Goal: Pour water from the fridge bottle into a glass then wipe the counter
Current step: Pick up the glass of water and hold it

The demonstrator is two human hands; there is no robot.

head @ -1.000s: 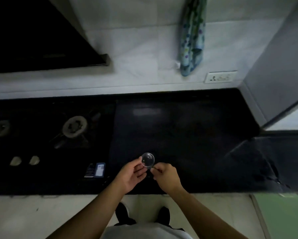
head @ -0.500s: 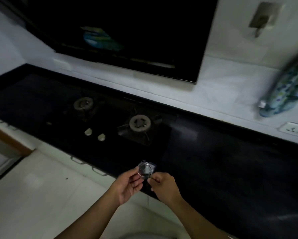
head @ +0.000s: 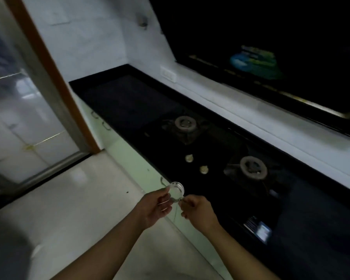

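A small clear glass (head: pixel 176 190) is held in the air in front of me, past the counter's front edge and over the floor. My left hand (head: pixel 156 207) grips its left side with curled fingers. Fingers of my right hand (head: pixel 198 211) pinch its right side. The black counter (head: pixel 129 102) runs from the far left corner to the near right. No fridge bottle and no wiping cloth show in the head view.
A two-burner gas hob (head: pixel 218 150) with two knobs (head: pixel 196 163) sits in the counter. A dark chimney hood (head: pixel 271 57) hangs above it. A wood-framed glass door (head: pixel 28 110) stands at left. White floor (head: pixel 79 199) spreads below, with a wall socket (head: pixel 168 73) beyond.
My view has swung left, from the right counter end with the hanging cloth to the hob and the glass door. Both hands keep holding the glass, now off the counter edge.
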